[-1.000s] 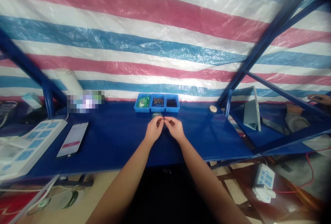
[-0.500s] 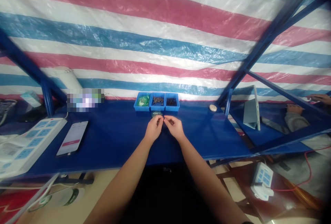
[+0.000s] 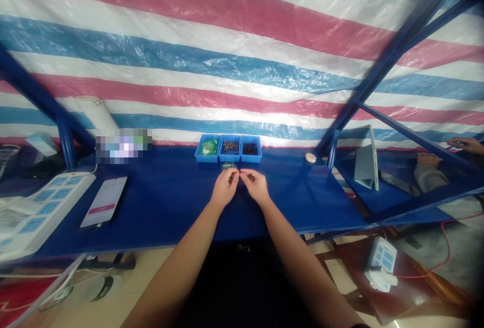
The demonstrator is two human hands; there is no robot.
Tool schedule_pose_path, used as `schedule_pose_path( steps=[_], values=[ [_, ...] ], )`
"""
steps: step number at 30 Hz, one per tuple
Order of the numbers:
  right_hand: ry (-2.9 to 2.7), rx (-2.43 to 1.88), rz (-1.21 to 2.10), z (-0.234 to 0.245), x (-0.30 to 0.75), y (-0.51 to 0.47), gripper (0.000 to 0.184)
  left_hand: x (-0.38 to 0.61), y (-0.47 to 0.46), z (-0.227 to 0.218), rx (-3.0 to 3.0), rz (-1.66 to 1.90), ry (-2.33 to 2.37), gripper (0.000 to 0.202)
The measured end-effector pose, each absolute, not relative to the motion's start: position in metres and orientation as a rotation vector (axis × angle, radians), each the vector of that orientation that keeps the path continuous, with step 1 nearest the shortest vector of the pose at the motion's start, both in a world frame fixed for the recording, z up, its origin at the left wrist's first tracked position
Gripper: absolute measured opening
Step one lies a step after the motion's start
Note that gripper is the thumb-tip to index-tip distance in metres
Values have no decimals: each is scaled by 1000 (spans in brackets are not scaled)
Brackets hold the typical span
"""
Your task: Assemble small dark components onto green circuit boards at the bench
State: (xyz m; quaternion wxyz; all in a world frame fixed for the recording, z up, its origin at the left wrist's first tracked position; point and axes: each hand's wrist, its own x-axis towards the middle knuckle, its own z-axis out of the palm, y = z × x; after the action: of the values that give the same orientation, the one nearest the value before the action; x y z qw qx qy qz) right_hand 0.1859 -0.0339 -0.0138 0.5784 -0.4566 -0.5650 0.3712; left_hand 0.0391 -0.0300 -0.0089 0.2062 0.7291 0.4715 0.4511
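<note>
My left hand [image 3: 226,185] and my right hand [image 3: 254,184] meet fingertip to fingertip above the blue table [image 3: 166,192]. Both are closed in a pinch. Something small and dark shows at the left fingers, too tiny to name; whatever the right fingers hold is hidden. Just beyond my hands lies a small dark packet [image 3: 228,165], partly covered by them. Behind it stand three joined blue bins: the left bin [image 3: 206,159] has green bags, the middle bin [image 3: 229,158] brass-and-dark small parts, the right bin [image 3: 251,158] black small parts.
A phone [image 3: 104,202] and a white power strip [image 3: 53,212] lie at the left. A round pale object [image 3: 310,158] sits at the right. Further right are a tablet on a stand [image 3: 366,161] and another person's hand [image 3: 429,159]. Blue frame bars [image 3: 378,70] rise at the sides.
The view has shifted very slightly. My hands stay together in almost the same place, with only tiny finger movement.
</note>
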Motion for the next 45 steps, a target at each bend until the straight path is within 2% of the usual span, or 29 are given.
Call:
schedule_pose_path(
  steps=[45],
  values=[
    [-1344,-1028,874,-13,182,-35,30,38,-30,-11,1928,1254,1337,22]
  ],
)
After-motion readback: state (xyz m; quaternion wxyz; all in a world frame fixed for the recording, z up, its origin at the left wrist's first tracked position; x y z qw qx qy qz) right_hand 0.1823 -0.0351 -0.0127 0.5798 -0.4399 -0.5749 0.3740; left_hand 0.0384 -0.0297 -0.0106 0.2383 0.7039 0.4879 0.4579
